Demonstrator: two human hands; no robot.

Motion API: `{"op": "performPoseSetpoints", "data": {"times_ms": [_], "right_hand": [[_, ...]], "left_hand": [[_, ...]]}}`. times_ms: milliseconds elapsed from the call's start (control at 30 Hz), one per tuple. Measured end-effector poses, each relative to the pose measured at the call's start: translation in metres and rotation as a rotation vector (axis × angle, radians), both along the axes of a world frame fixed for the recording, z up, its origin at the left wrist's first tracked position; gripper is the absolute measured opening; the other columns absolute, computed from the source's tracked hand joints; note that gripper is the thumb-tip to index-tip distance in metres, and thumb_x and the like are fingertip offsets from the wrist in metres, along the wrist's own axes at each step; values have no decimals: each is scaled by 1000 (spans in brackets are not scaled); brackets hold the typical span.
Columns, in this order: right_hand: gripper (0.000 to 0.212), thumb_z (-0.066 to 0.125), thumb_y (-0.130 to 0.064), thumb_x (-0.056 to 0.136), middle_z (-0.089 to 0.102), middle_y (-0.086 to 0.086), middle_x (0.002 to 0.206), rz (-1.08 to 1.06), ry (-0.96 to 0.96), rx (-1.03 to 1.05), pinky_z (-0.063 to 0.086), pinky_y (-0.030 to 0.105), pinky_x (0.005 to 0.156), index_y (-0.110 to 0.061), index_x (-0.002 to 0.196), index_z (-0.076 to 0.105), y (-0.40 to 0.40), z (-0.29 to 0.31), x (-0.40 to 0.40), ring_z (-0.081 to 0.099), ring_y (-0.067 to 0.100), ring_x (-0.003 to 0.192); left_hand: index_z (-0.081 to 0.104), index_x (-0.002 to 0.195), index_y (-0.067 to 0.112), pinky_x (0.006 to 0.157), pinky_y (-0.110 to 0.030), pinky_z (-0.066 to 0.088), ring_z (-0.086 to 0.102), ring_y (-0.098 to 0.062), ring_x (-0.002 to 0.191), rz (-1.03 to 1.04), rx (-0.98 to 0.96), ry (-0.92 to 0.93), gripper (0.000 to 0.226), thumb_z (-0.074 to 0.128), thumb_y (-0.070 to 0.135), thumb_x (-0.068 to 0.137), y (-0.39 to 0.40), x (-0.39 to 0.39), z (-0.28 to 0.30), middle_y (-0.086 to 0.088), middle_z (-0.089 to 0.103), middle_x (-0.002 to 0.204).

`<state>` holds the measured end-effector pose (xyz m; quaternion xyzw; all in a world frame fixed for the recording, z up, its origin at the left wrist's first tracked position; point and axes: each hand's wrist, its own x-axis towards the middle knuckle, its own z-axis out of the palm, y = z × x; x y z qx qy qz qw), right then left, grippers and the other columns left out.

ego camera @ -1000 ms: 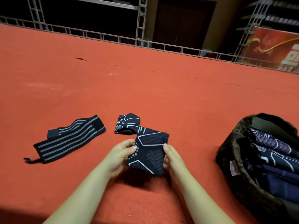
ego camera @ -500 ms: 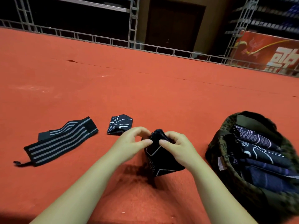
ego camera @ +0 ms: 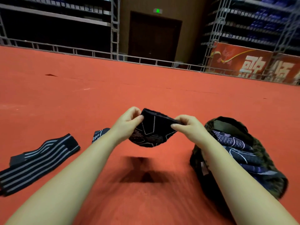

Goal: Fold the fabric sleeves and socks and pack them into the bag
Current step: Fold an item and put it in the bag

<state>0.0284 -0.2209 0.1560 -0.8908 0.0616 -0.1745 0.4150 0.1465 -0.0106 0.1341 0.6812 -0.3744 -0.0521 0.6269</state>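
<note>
Head view, item one: black patterned sock [ego camera: 151, 133], lifted off the red floor [ego camera: 146, 88] since a second ago, when I held it low and flat; now raised mid-scene, its cuff stretched between my hands. Left hand [ego camera: 128, 122] and right hand [ego camera: 186, 125] each pinch the cuff, fingers curled. I judge the fold is in hand, packing next. Sock hangs rounded, white lines showing. Striped sleeve [ego camera: 39, 158] lies near left; camouflage bag [ego camera: 263, 148], partly filled, sits right.
</note>
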Motion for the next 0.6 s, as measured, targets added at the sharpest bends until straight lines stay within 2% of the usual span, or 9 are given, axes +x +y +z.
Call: {"op": "performPoseSetpoints", "data": {"times_ms": [100, 200, 300, 367, 433, 500, 567, 600], "right_hand": [[12, 61, -18, 89, 49, -3, 71, 75, -24, 203, 37, 27, 61, -20, 78, 55, 6, -16, -11, 46, 11, 65], [17, 50, -16, 98, 45, -1, 72, 37, 155, 447, 41, 25, 52, -18, 82, 44, 20, -66, -22, 47, 7, 58], [14, 52, -22, 97, 55, 4, 76, -86, 371, 423, 37, 26, 51, -19, 84, 47, 33, -133, -34, 52, 16, 63], [11, 56, -25, 94, 59, 4, 77, -140, 471, 350, 40, 26, 52, -19, 86, 51, 39, -167, -42, 55, 15, 64], [11, 59, -27, 91, 64, 2, 81, -190, 463, 279, 48, 30, 62, -18, 88, 54, 44, -182, -42, 60, 14, 70], [14, 60, -31, 89, 65, 1, 86, -238, 423, 174, 50, 36, 76, -17, 88, 56, 45, -184, -37, 63, 16, 80], [18, 59, -34, 88, 65, 0, 88, -271, 417, 97, 51, 37, 80, -17, 89, 57, 45, -182, -34, 63, 16, 84], [19, 58, -36, 88, 65, -1, 90, -281, 428, 84, 51, 38, 81, -17, 90, 56, 45, -181, -33, 63, 16, 84]], "left_hand": [[49, 92, 17, 73, -39, 40, 44, -21, 80, -148, 29, 237, 22, 49, 37, 82, 5, -14, -31, -10, 47, 86], [52, 99, 21, 69, -38, 46, 55, -24, 80, -185, 82, 548, 15, 49, 33, 90, 15, -36, -85, -12, 53, 90], [49, 106, 16, 50, -32, 53, 65, -22, 65, -199, 186, 804, 16, 35, 24, 101, 26, -65, -127, -10, 62, 88], [48, 108, 13, 50, -36, 56, 68, -24, 66, -191, 301, 902, 18, 33, 22, 102, 33, -79, -143, -10, 65, 91], [46, 104, 13, 54, -38, 56, 68, -24, 65, -138, 355, 909, 14, 37, 23, 101, 37, -83, -148, -10, 64, 90], [43, 108, 15, 58, -36, 56, 66, -20, 65, -47, 400, 813, 13, 44, 24, 98, 37, -79, -148, -7, 62, 89], [42, 120, 19, 64, -31, 54, 62, -15, 77, 23, 431, 652, 28, 53, 23, 94, 36, -74, -148, -3, 60, 97], [41, 125, 21, 72, -29, 51, 60, -13, 88, 50, 446, 530, 38, 58, 25, 90, 36, -72, -149, -1, 57, 106]]}}
